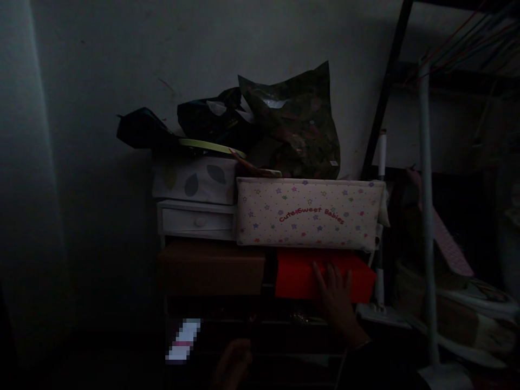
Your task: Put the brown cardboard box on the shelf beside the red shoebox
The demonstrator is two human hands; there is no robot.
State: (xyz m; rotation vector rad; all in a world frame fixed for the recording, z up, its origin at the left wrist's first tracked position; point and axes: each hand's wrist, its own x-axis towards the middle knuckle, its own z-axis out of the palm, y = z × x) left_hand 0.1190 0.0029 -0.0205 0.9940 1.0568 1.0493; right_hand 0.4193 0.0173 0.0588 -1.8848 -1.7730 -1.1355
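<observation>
My right hand [338, 298] reaches up to an orange-red box [298, 276] on the rack. Its fingers are spread and lie against the box's top and front, not wrapped round it. Low in the middle, my left hand [234, 362] hovers in front of the dark lower shelves. Its fingers are loosely bent, and I see nothing in them, though dim light blurs the detail. To the left of it glows a bright, pixelated rectangle [183, 341], perhaps a screen. Beside the orange-red box sits a brown box [211, 269].
Above the boxes rest a white drawer unit [199, 221], a leaf-patterned box [190, 179] and a star-patterned case [311, 214]. Dark plastic bags [303, 124] are piled on top. At right stand a pale pole [426, 216] and a white-handled mop [379, 281].
</observation>
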